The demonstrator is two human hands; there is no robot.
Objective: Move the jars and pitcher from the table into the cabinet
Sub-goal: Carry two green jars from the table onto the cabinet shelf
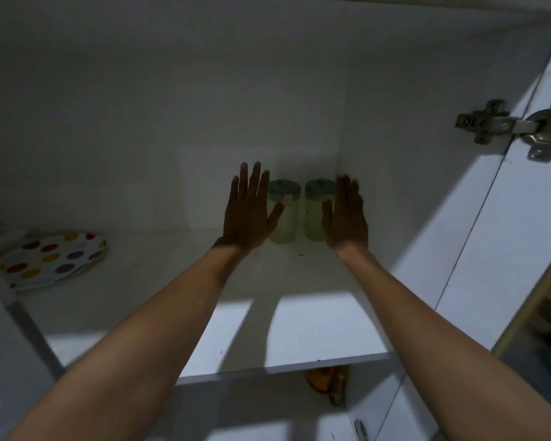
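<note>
Two pale green jars with darker green lids stand upright side by side at the back right corner of the white cabinet shelf [299, 326]: the left jar [287, 218] and the right jar [314, 214]. My left hand [248, 214] is spread open just left of and in front of the left jar, holding nothing. My right hand [347, 218] is open with fingers together, just right of the right jar, partly covering it. Neither hand grips a jar. No pitcher is in view.
A stack of polka-dot plates [50, 259] lies on the same shelf at the far left. The cabinet door [490, 233] stands open on the right with a metal hinge [506, 127]. An orange object [326, 378] sits on the shelf below.
</note>
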